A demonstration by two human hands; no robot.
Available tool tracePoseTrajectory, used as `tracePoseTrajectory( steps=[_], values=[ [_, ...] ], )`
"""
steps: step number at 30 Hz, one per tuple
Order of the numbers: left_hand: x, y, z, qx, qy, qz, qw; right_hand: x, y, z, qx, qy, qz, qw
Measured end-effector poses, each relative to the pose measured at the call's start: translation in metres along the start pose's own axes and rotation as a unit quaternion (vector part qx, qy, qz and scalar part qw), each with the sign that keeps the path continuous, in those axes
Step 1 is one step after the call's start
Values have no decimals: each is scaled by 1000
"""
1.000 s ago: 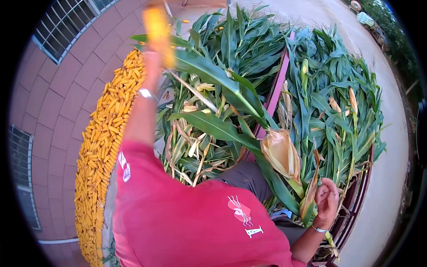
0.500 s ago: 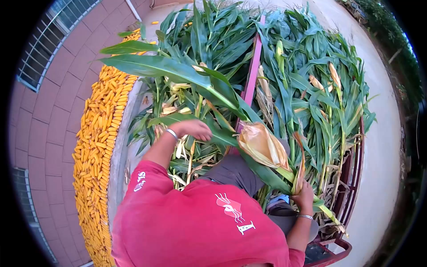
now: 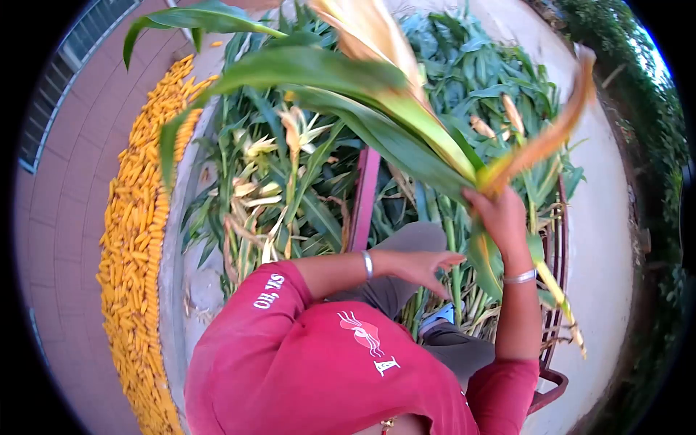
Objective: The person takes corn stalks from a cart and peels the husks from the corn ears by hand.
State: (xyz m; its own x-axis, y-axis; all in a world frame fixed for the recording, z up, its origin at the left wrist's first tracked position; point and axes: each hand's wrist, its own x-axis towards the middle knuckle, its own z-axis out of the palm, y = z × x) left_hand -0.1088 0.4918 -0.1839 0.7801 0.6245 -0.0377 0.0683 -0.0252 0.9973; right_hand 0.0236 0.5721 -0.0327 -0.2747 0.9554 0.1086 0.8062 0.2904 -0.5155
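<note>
My right hand (image 3: pixel 500 217) is closed round a corn stalk and holds it raised. Broad green leaves (image 3: pixel 312 69) fan out from that stalk to the upper left, and a pale, dry husk (image 3: pixel 377 40) rises at the top. A brown, dry leaf (image 3: pixel 554 130) sticks up to the right of the grip. My left hand (image 3: pixel 428 270) is empty, its fingers apart, below and left of my right hand, over my knee.
Cut green corn stalks (image 3: pixel 464 65) lie heaped on both sides of a pink-red metal bar (image 3: pixel 365 196). Yellow cobs (image 3: pixel 134 239) form a long pile along the wall at the left. A dark red rail (image 3: pixel 557 290) runs at the right.
My left hand, earlier with a yellow cob at the upper left, came back empty and moved right. My right hand, open at first, took hold of the stalk and lifted it.
</note>
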Motion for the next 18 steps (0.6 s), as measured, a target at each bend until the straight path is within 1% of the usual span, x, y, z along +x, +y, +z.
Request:
tracePoseTrajectory(
  steps=[1, 3, 4, 5, 6, 7, 8, 9, 10, 12, 13, 14, 15, 16, 17, 18],
  values=[
    [18, 19, 4, -38, -1, 18, 999, 18, -19, -5, -39, 16, -25, 999],
    [44, 64, 11, -98, 13, 62, 993, 45, -58, -10, -27, 30, -53, 998],
    [54, 80, 13, -123, 26, 87, 988, 58, -74, -10, -18, 12, -58, 998],
    [70, 81, 14, -117, 18, 92, 989, 68, -89, -11, 8, -25, -46, 999],
    [90, 75, 16, -187, 81, 161, 966, 71, -106, -11, 28, -49, -35, 998],
    [107, 68, 18, -258, 141, 225, 929, 77, -114, -4, 16, -40, -51, 998],
    [107, 75, 19, -296, 166, 252, 906, 79, -120, 1, 18, -34, -68, 997],
    [107, 82, 20, -331, 189, 281, 881, 77, -128, 2, 21, -51, -59, 997],
    [86, 112, 11, -409, 185, 162, 879, 81, -124, 13, 53, -55, -79, 994],
    [99, 99, 0, -479, 172, 34, 860, 78, -120, 24, 59, -46, -118, 990],
    [137, 40, -11, -411, 186, 82, 889, 72, -125, 14, 44, -135, -104, 984],
    [130, 39, -17, -371, 240, 109, 890, 64, -122, 7, 42, -135, -103, 985],
    [122, 50, -28, -309, 312, 152, 886, 57, -113, -1, 16, -63, -181, 981],
    [115, 56, -44, -161, 416, 207, 871, 51, -103, -12, -9, 10, -257, 966],
    [110, 64, -66, -5, 512, 240, 825, 45, -90, -30, -43, 63, -279, 957],
    [103, 77, -90, 91, 580, 266, 765, 36, -74, -52, -77, 116, -301, 944]
  ],
)
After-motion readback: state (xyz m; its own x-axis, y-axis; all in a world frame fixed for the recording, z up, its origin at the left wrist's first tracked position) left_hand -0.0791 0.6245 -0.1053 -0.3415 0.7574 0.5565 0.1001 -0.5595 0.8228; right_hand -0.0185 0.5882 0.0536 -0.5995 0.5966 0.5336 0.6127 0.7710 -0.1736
